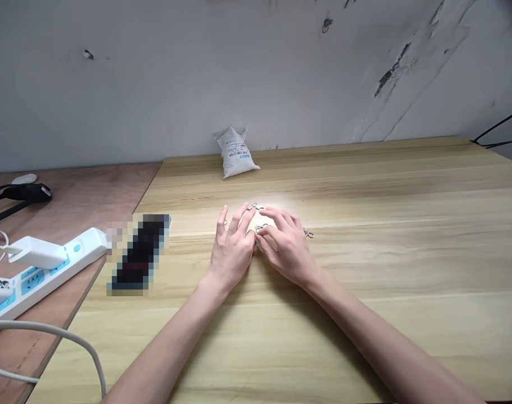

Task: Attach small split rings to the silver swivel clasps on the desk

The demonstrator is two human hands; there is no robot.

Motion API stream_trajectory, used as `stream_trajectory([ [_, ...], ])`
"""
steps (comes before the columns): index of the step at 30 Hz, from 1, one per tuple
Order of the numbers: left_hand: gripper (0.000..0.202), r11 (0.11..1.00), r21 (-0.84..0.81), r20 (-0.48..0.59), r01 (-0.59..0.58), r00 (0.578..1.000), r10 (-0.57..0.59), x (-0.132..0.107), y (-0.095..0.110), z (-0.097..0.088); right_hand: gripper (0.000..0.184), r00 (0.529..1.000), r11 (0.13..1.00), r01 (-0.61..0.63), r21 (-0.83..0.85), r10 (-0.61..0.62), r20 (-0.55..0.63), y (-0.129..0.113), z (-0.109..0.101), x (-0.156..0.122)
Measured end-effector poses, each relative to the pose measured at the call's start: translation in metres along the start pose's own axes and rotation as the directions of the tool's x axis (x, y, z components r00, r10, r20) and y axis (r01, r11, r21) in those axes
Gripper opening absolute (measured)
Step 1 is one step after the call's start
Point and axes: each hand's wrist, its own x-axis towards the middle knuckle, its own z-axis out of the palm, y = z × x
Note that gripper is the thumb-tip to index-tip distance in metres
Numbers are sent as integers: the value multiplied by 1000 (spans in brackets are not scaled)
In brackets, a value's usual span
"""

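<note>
Both hands rest side by side on the light wooden table (365, 185), over a small pile of silver metal clasps and rings (256, 209). My left hand (233, 247) lies palm down with its fingers spread, fingertips at the pile. My right hand (286, 242) lies next to it, fingers stretched forward and its thumb tip touching the left hand near a small ring (259, 227). One clasp (308, 233) pokes out beside the right hand. Most of the pile is hidden under the fingers and washed out by bright light.
A small white pouch with printed text (235, 151) stands at the wall behind the hands. A blurred dark object (138, 253) lies at the table's left edge. On the brown table to the left sit a white power strip (45, 269) with a plugged adapter, cables (49, 336) and a black item (22, 192).
</note>
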Motion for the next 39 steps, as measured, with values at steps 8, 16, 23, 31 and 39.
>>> stream_trajectory([
  [8, 20, 995, -70, -57, 78, 995, -82, 0, -4, -2, 9, 988, 991, -109, 75, 117, -100, 9, -2, 1],
  [16, 16, 989, -124, -67, 84, 993, -93, 0, -3, -5, 8, 983, 971, -145, 193, 163, -80, 14, 3, -1],
  [23, 16, 988, -136, -85, 75, 993, -87, 0, -3, -6, 9, 979, 959, -164, 230, 187, -83, 14, 4, -1],
  [31, 15, 989, -133, -105, 71, 991, -85, 1, -2, -6, 8, 977, 952, -172, 253, 198, -81, 14, 4, -1],
  [39, 15, 986, -146, -122, 78, 988, -96, 1, -2, -4, 8, 976, 953, -169, 253, 198, -94, 14, 4, -1],
])
